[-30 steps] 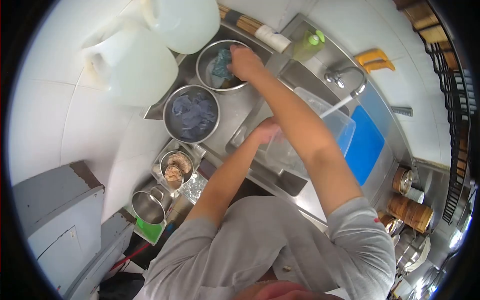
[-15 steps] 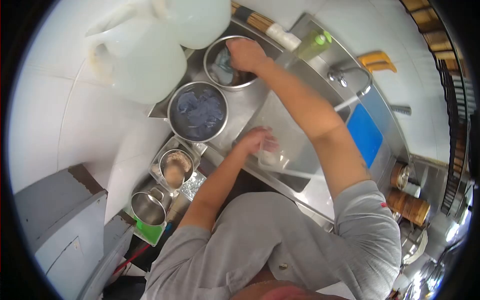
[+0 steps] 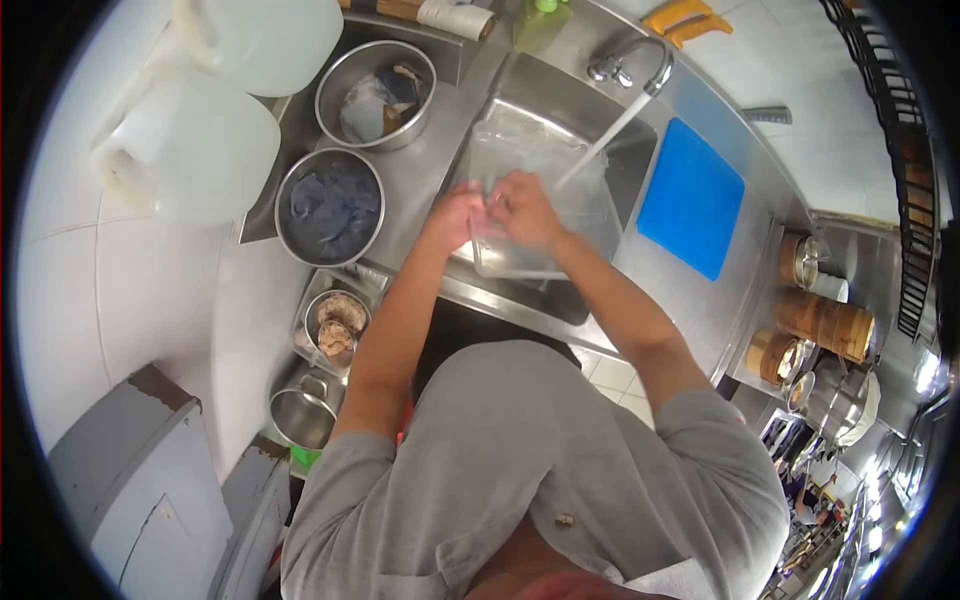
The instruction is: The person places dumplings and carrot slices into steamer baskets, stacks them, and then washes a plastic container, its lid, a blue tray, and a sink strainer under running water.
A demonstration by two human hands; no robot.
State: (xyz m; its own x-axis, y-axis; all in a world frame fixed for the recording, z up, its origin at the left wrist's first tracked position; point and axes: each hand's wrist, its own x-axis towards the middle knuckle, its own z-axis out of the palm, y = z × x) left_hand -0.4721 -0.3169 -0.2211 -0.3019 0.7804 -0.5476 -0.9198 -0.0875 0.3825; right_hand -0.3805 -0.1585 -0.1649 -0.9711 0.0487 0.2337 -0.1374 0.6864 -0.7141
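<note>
My left hand (image 3: 460, 216) is closed at the left rim of a clear plastic container (image 3: 560, 240), which sits in the metal sink (image 3: 520, 78). Close beside it, my right hand (image 3: 528, 208) is curled over the same side of the container, its fingertips together; what lies between them, if anything, is hidden. Water runs from the tap (image 3: 655, 80) into the container. Left of the sink stand two round metal pots: one pot (image 3: 425, 128) with pale and dark pieces inside, the other pot (image 3: 376, 235) holding dark bluish lumps.
A blue cutting board (image 3: 692, 198) lies right of the sink. Large translucent jugs (image 3: 205, 150) stand at the left. Below the pots are a small bowl of brownish food (image 3: 340, 325) and an upright metal pot (image 3: 303, 415). A green bottle (image 3: 540, 25) stands behind the sink; bamboo steamers (image 3: 825, 322) are far right.
My right hand has left the far metal pot and come down beside my left hand at the container. The container now lies lower and flatter in the sink. The view has shifted right.
</note>
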